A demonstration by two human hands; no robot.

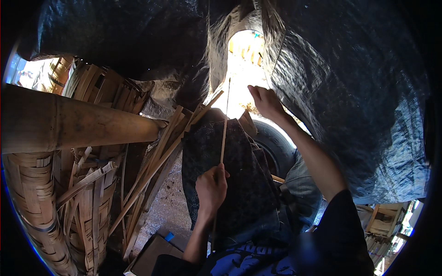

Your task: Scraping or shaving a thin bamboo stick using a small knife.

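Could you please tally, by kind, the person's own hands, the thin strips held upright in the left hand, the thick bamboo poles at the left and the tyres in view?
Hands (left hand and right hand): 2
Thin strip held in the left hand: 1
Thick bamboo pole: 1
Tyre, partly covered: 1
Total: 5

Opening (pixel 248 57) ahead, pole (pixel 99 122) barring left, tarp (pixel 340 78) right

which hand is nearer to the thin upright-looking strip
Left: the left hand grips the strip partway along, while the right hand is off to the right of its upper part, with a visible gap between them.
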